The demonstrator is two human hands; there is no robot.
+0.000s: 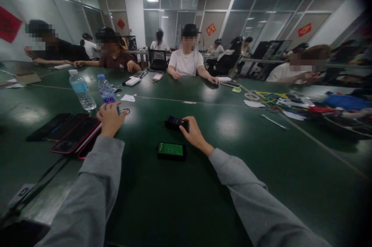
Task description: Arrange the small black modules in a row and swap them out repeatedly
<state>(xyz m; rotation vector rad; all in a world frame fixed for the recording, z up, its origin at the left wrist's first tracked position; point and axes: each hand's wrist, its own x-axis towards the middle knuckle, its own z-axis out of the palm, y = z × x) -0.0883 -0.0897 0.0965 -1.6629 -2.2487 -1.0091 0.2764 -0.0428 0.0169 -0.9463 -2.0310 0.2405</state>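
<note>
My right hand (194,132) grips the right end of a small black rectangular device (172,122) just above or on the green table. Nearer to me lies an open black case with a green circuit board (171,149) showing in it. My left hand (109,120) is over the table on the left, its fingers apart and curved forward. It is close to a water bottle with a blue cap (105,89) and a small wire-like loop (125,111); whether it touches the loop I cannot tell.
Several phones (76,134) lie left of my left arm. A second bottle (83,91) leans in view behind them. Tangled cables (270,99) and a thin metal tool (274,122) are on the right. A person in a white shirt (186,62) sits opposite, with others around.
</note>
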